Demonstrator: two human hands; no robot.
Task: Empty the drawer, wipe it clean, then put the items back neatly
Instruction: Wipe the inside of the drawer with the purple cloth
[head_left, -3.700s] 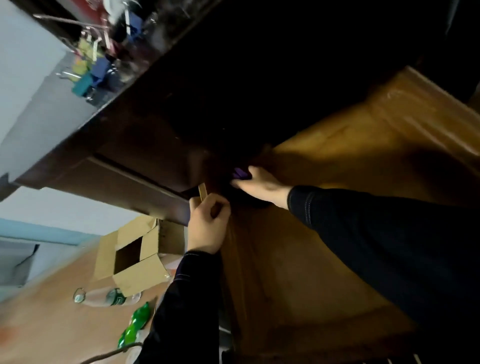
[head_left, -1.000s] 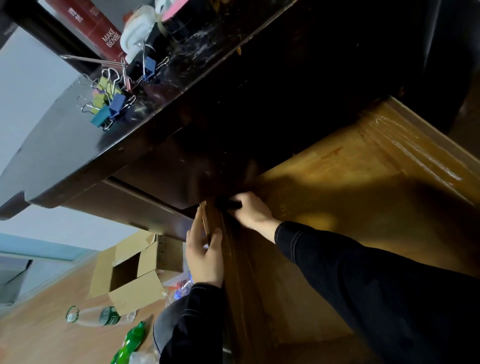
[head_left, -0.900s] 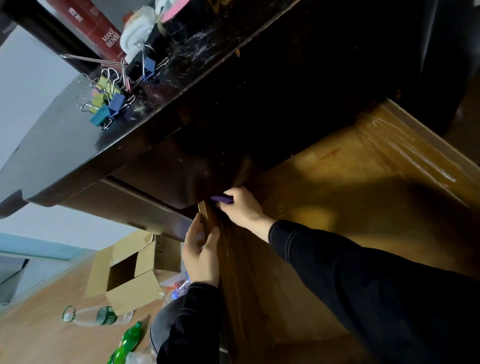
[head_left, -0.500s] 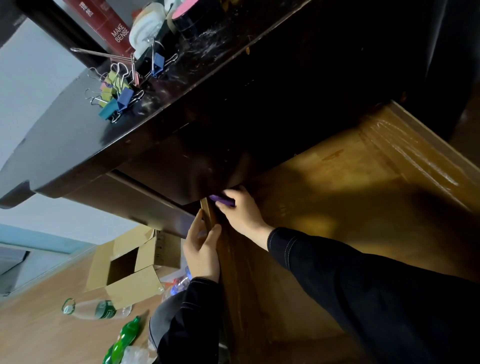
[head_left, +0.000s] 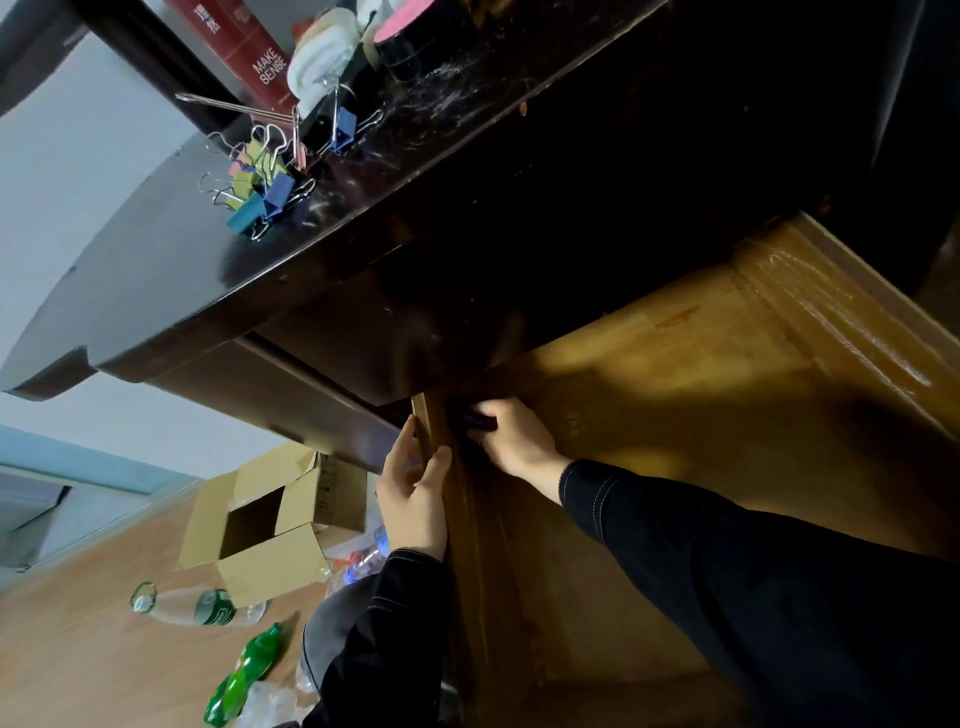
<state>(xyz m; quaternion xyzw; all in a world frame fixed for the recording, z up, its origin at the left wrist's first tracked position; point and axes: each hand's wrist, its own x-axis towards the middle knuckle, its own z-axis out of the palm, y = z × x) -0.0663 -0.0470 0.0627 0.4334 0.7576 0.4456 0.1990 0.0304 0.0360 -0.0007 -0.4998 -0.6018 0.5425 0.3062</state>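
Head view: our left hand (head_left: 415, 493) grips side wall of open drawer (head_left: 675, 415), thumb and fingers curled over edge. Our right hand (head_left: 514, 439) fingers curl round purple item (head_left: 480, 422) in drawer's far corner, under desk (head_left: 156, 291). Clips (head_left: 260, 192) on desk.

Left hand (head_left: 415, 491) gripping the drawer (head_left: 675, 405) wall, right hand (head_left: 517, 439) around a small purple thing (head_left: 479, 422) inside.
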